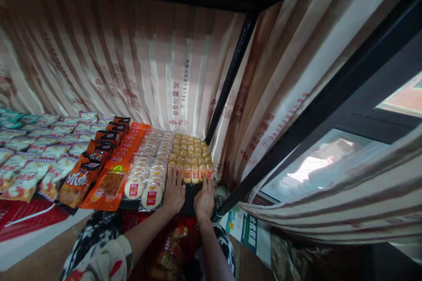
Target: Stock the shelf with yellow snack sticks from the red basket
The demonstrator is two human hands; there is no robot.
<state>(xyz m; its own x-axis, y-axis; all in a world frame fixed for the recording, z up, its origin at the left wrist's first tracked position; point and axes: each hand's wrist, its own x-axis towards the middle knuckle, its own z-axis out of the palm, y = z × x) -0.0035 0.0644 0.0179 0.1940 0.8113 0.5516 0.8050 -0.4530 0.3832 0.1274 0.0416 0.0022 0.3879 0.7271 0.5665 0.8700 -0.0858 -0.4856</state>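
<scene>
Fingers (178,178) of both hands extended and unclenched against yellow packets (195,174), golden packages (174,242) inside the red basket (132,220) below

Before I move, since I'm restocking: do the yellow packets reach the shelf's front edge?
No: black shelf shows in front of the yellow packets, between the left hand and right hand.

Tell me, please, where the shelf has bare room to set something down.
The bare patch is the black shelf edge between the left hand and right hand, in front of the small yellow packs. Leftward it is crowded: round wrapped snacks, orange bags and white bags sit packed together.
</scene>
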